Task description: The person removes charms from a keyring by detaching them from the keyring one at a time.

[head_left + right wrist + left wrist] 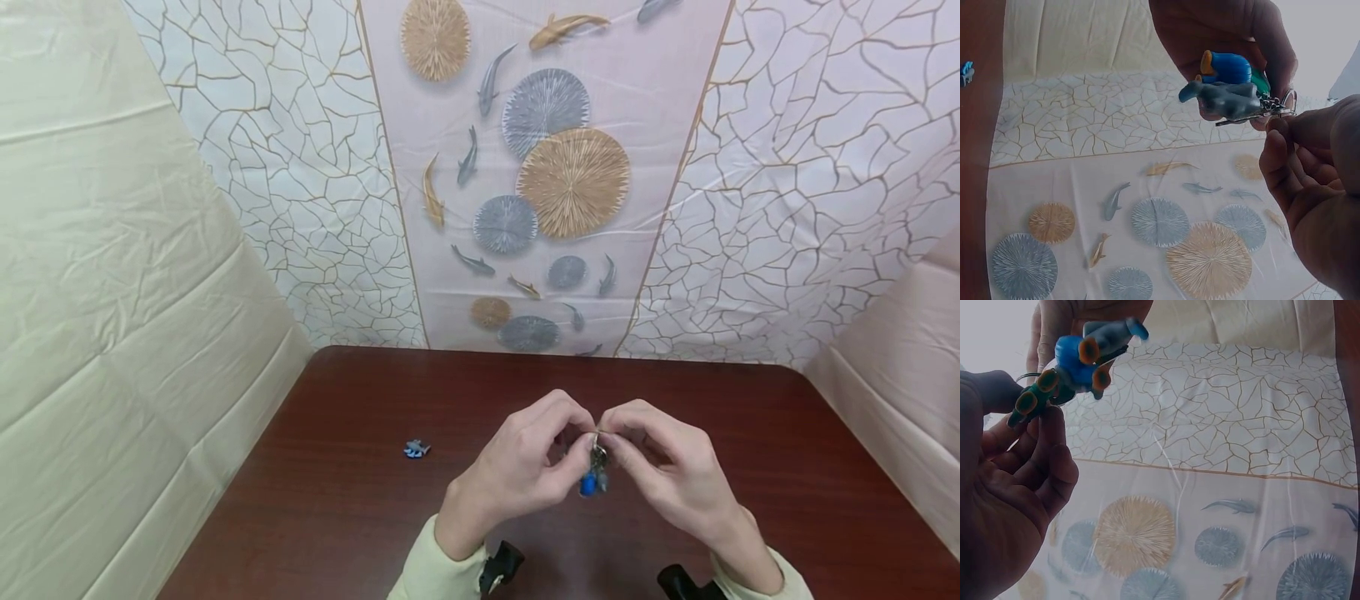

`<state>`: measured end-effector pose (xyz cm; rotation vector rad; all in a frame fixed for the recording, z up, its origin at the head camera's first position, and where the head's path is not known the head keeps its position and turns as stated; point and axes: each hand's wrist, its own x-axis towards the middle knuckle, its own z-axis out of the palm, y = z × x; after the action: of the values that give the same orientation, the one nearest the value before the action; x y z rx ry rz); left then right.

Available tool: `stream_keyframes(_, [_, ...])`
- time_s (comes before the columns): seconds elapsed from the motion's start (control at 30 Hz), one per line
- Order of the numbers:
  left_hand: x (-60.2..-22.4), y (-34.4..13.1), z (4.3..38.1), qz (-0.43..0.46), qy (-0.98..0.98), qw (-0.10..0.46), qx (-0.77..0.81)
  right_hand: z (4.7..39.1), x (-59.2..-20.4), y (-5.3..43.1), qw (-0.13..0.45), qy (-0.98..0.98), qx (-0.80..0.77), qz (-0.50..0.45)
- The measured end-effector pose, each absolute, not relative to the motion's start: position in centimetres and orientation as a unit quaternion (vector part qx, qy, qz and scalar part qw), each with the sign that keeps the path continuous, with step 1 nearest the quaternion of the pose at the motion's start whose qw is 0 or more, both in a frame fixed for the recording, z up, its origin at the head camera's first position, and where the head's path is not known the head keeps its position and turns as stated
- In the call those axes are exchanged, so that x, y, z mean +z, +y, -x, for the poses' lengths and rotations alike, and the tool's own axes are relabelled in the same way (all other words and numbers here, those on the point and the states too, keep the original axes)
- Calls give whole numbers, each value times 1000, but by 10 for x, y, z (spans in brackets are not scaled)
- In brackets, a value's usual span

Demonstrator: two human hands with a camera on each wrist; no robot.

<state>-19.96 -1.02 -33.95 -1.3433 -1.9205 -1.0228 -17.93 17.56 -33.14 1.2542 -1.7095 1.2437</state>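
Note:
Both hands meet in front of the body, above the table, at a metal key ring (1290,100) with small toy charms hanging from it. My left hand (517,458) pinches the ring's side between thumb and fingers. From the other side, my right hand (675,475) pinches the ring's edge with thumb and forefinger. Among the charms are a blue one (1232,67) with an orange end, a grey one (1229,100) with a blue tip, and green pieces (1035,400) with orange ends. A short chain shows by the ring; fingertips partly hide it.
To the left on the dark red-brown table (330,508) lies a small blue-and-grey piece (416,449). Behind the table hangs a patterned cloth (450,308) with fish and round shapes. Plain cream cloth (112,333) rises along the left side.

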Motion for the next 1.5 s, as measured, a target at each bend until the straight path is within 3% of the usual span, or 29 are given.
stream_keyframes(0.5, [-338,-12,199,501,-721,290,-381,183,-333,176,386,-643,435,-497])
stream_keyframes(0.8, [-339,-10,203,481,-731,358,-325,182,-332,176,381,-660,449,-466])
stream_keyframes(1.07, [-338,-8,205,483,-719,410,-288,180,-339,180,321,-711,448,-437])
stream_keyframes(1.5, [-338,-7,206,492,-713,408,-289,183,-340,179,327,-687,461,-456])
